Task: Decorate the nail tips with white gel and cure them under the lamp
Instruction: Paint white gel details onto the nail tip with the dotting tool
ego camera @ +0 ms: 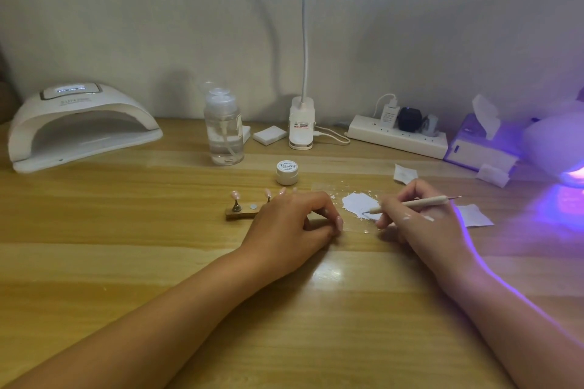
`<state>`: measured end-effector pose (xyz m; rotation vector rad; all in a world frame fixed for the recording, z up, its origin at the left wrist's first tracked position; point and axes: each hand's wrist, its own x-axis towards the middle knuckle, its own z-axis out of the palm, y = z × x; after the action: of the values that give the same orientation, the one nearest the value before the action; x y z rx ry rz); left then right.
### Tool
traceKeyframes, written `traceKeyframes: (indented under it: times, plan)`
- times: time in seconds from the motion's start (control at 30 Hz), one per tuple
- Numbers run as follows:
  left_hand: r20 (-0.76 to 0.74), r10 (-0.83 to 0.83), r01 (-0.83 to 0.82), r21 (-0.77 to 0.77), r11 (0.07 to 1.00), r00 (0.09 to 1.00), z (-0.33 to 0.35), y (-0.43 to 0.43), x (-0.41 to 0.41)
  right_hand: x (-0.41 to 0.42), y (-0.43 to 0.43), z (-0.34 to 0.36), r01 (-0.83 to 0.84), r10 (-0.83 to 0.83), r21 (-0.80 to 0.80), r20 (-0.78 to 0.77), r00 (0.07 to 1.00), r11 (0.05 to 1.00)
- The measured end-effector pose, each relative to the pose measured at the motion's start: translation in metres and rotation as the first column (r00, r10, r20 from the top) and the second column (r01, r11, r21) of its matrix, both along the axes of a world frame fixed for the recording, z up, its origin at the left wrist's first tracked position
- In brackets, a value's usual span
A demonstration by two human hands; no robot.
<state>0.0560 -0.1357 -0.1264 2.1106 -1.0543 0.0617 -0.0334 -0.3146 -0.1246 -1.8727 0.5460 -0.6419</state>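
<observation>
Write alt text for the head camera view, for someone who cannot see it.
A person's right hand holds a thin nail-art tool, its tip in a white gel patch on a wooden table. The left hand grips a small stand of nail tips; a white curing lamp sits back left.

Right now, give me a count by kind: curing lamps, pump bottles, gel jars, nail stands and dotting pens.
curing lamps: 2
pump bottle: 1
gel jar: 1
nail stand: 1
dotting pen: 1
Total: 6
</observation>
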Motion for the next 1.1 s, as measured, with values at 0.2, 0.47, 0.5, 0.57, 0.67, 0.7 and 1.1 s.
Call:
traceKeyframes:
  times: [0.2,0.47,0.5,0.57,0.67,0.7,1.1]
  plan:
    - [-0.003,0.0,0.0,0.012,1.0,1.0,0.0,0.001,0.0,0.002,0.001,-0.001,-0.012,0.012,0.003,0.006,1.0,1.0]
    - [-0.006,0.011,-0.011,0.013,1.0,1.0,0.002,0.0,0.0,-0.006,0.021,0.012,-0.041,0.004,0.147,0.246,0.969,0.988]
    - [-0.001,0.015,-0.015,0.015,1.0,1.0,0.003,0.001,-0.001,-0.006,0.027,0.011,-0.078,0.028,0.21,0.23,0.973,0.975]
    - [0.012,0.022,-0.022,0.023,0.999,1.0,0.004,0.001,-0.001,-0.005,0.036,0.008,-0.11,0.056,0.278,0.193,0.98,0.954]
    - [0.024,0.022,-0.023,0.035,0.999,0.999,0.005,0.001,-0.002,-0.004,0.041,0.005,-0.105,0.053,0.29,0.182,0.982,0.951]
    - [0.026,0.02,-0.021,0.036,0.999,0.999,0.005,0.001,-0.002,-0.004,0.041,0.005,-0.105,0.054,0.286,0.181,0.982,0.953]
    - [0.047,-0.007,0.006,0.017,1.0,0.999,0.005,0.002,-0.003,-0.004,0.043,0.003,-0.144,0.107,0.234,0.163,0.981,0.961]
